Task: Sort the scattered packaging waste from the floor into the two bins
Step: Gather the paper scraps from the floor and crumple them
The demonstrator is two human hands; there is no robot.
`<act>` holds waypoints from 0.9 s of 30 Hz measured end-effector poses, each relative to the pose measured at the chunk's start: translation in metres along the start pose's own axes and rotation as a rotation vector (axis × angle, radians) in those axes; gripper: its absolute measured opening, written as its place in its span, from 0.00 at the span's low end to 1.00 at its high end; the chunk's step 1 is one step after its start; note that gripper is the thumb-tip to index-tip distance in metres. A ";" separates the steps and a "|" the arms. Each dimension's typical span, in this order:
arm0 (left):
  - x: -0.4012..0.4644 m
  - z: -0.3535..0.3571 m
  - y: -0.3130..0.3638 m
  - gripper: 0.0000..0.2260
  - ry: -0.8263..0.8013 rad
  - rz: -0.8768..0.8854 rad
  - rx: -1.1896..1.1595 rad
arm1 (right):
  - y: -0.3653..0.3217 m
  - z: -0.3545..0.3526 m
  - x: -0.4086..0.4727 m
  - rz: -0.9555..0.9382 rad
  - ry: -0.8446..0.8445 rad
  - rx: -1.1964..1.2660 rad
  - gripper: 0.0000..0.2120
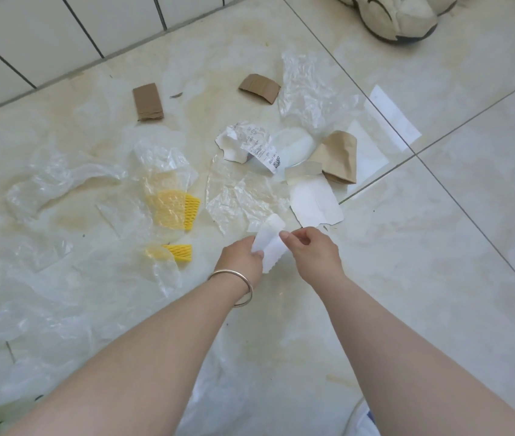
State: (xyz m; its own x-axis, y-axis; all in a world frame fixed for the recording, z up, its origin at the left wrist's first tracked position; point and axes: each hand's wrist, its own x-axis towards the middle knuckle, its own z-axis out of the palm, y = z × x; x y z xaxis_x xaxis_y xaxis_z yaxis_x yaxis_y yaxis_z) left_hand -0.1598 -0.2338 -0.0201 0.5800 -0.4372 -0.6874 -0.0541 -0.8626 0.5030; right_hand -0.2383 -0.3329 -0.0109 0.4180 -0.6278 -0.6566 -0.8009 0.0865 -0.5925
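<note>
Both hands, left hand [243,254] and right hand [311,247], pinch a white paper scrap [270,243] mid-frame; it looks feather-light and floppy, so edge pinches should work.

Home interior: glossy floor tiles [438,278], worn sneaker [404,17] nearby.

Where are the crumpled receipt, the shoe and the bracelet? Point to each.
crumpled receipt [251,143], head view, middle of the printed paper.
shoe [407,17], head view, pale toe upper.
bracelet [243,283], head view, band on the left wrist.
</note>
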 end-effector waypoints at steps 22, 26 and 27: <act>0.087 0.025 0.092 0.14 0.189 -0.211 -0.368 | -0.028 -0.040 0.104 0.191 0.166 -0.161 0.09; 0.079 0.018 0.090 0.11 0.117 -0.231 -0.419 | -0.025 -0.042 0.099 0.169 0.099 -0.023 0.09; 0.077 0.017 0.089 0.09 0.107 -0.227 -0.436 | -0.024 -0.042 0.098 0.170 0.091 0.012 0.10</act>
State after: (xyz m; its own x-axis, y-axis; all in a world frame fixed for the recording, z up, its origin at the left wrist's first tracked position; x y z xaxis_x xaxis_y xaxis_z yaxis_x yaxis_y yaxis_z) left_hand -0.1340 -0.3486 -0.0374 0.6191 -0.2027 -0.7587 0.4143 -0.7364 0.5348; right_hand -0.1964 -0.4286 -0.0413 0.2363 -0.6705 -0.7033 -0.8515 0.2058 -0.4824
